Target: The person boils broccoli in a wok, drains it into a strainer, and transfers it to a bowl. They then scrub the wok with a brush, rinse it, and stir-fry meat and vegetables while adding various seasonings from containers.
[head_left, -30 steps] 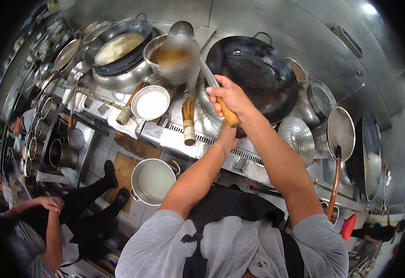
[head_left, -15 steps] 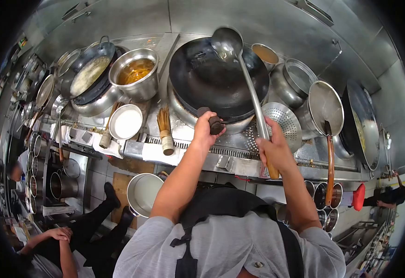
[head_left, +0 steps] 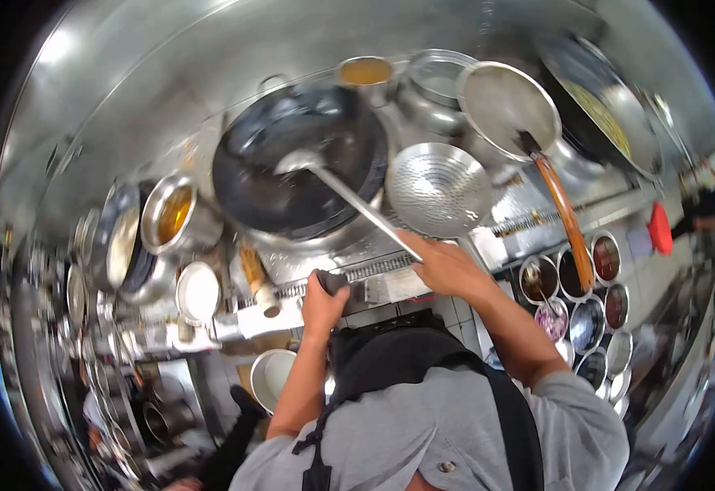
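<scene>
A long-handled ladle (head_left: 349,194) is in my right hand (head_left: 446,266), its fingers wrapped around the handle's near end. The ladle's bowl is down inside a large dark wok (head_left: 251,184) on the stove. My left hand (head_left: 321,308) is closed around a dark, stubby thing (head_left: 334,282), perhaps a folded cloth, near the stove's front edge and apart from the wok. Beside the wok on the right lies a round perforated strainer (head_left: 439,188). A bamboo brush (head_left: 254,274) rests to the left of my left hand.
Left of the wok stand a pot of orange-yellow liquid (head_left: 198,231) and a bowl of white contents (head_left: 198,292). A mesh strainer (head_left: 511,110) with a wooden handle rests at the right. Several ingredient tins (head_left: 586,323) sit lower right. A white pot (head_left: 271,378) is below the stove.
My left hand has moved from the wok's near rim down towards me with the dark thing. The ladle's bowl has swung lower, into the wok. The view has shifted right and turned.
</scene>
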The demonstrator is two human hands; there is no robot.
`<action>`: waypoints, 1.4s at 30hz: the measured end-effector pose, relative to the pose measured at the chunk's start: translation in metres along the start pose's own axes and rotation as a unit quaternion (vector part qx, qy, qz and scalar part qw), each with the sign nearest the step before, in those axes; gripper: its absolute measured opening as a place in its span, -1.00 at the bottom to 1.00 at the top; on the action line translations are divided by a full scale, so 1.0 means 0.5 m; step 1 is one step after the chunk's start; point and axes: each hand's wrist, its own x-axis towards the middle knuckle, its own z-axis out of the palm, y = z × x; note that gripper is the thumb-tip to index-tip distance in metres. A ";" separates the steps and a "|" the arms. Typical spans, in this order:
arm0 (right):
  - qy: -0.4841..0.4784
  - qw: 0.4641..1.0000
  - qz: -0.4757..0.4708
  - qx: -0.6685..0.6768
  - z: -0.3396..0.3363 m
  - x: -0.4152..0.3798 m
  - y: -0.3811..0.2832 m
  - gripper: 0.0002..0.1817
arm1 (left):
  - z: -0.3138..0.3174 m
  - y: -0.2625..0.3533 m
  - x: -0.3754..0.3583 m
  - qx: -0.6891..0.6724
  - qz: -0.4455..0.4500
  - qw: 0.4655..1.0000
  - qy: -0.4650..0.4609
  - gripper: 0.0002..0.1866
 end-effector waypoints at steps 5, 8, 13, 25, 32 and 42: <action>-0.018 0.995 -0.027 -0.099 -0.038 0.009 -0.005 -0.35 | 0.049 -0.002 -0.023 0.193 0.113 0.973 -0.059 -0.12; 0.096 0.988 -0.092 -0.082 -0.051 -0.021 0.008 -0.39 | 0.044 0.010 -0.043 0.185 0.179 0.966 0.016 -0.16; 0.131 0.983 -0.132 0.001 -0.100 -0.120 0.024 -0.39 | 0.064 0.049 -0.127 0.098 0.213 0.969 -0.085 -0.32; 0.023 0.989 -0.111 0.094 -0.096 -0.336 0.092 -0.53 | 0.477 0.147 -0.119 0.022 0.176 0.807 -0.564 -0.28; 0.036 0.993 -0.011 0.115 -0.080 -0.443 0.089 -0.57 | 0.564 0.126 -0.116 0.139 0.228 0.794 -0.546 -0.23; 0.079 0.950 0.236 0.188 0.029 -0.583 0.046 -0.58 | 0.478 -0.085 -0.099 0.246 0.319 0.801 -0.442 -0.16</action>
